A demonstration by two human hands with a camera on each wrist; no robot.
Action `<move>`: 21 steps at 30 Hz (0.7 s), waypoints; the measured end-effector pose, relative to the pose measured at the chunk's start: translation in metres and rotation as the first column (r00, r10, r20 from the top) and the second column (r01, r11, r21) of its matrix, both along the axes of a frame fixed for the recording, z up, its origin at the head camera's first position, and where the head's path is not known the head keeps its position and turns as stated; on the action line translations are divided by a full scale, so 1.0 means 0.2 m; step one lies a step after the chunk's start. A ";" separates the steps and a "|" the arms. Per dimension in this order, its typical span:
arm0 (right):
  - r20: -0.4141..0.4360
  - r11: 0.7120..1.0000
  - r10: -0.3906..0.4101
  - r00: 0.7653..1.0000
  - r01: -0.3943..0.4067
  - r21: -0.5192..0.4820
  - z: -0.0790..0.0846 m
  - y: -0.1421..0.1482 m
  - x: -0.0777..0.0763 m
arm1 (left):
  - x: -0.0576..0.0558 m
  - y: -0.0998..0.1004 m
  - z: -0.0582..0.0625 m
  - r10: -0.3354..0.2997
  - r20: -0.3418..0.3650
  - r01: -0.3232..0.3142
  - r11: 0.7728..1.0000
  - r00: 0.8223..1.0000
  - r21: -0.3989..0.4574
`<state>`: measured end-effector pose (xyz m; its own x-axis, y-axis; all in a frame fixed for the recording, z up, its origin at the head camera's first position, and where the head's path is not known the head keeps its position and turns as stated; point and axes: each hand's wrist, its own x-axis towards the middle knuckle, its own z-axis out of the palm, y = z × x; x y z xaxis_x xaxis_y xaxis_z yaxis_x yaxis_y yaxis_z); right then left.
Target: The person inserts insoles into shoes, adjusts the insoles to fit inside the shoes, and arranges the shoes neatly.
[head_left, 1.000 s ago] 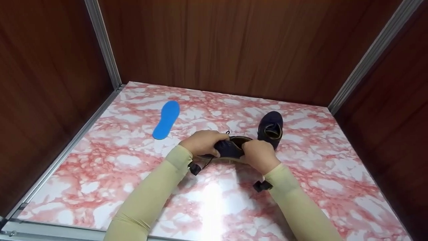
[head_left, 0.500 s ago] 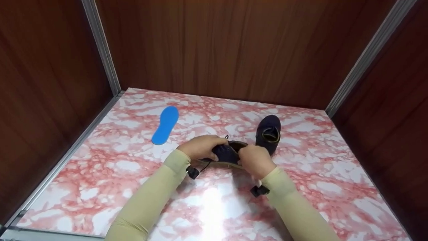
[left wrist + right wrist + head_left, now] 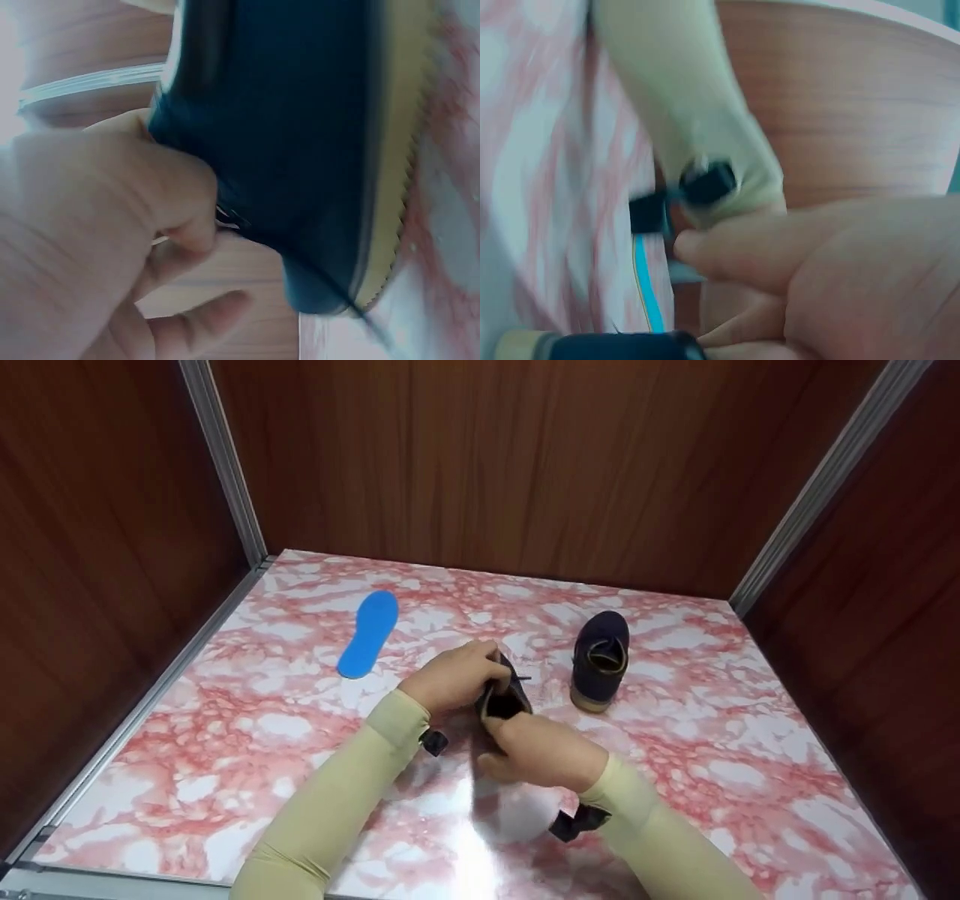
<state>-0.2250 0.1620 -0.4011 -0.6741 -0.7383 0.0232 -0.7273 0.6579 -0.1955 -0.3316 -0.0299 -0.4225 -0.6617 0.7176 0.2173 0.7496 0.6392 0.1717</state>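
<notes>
A dark navy lace-up shoe (image 3: 292, 127) with a tan sole is between my two hands, its toe pointing away from me and its opening towards me in the head view. My left hand (image 3: 455, 676) grips it by the upper near the laces, thumb and forefinger pinching there in the left wrist view. At the heel end, my right hand (image 3: 551, 751) has its fingers hooked at the collar, while the thumb stands off from the shoe. The right wrist view shows only the heel of the shoe (image 3: 619, 346) at its bottom edge.
A matching navy shoe (image 3: 600, 660) stands upright to the right, toe away. On the left lies a flat blue insole (image 3: 367, 634). Brown wood-grain panels (image 3: 480, 465) wall in the red-and-white marbled tabletop (image 3: 300, 720) at the back and both sides.
The held shoe has turned from lying crosswise, toe left, to pointing away from me. My right hand has swung nearer to me with the heel. The other shoe and the insole stay put.
</notes>
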 end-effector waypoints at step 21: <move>0.113 0.867 -0.376 0.920 0.392 -0.307 -0.17 0.14 -0.36 | -0.01 -0.01 0.04 -0.012 0.004 0.012 1.000 1.000 0.018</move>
<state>-0.2973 0.1892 -0.4361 -0.9091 -0.3792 0.1727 -0.4144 0.7799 -0.4692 -0.3334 -0.0315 -0.4146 -0.6539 0.7214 0.2279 0.7565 0.6268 0.1864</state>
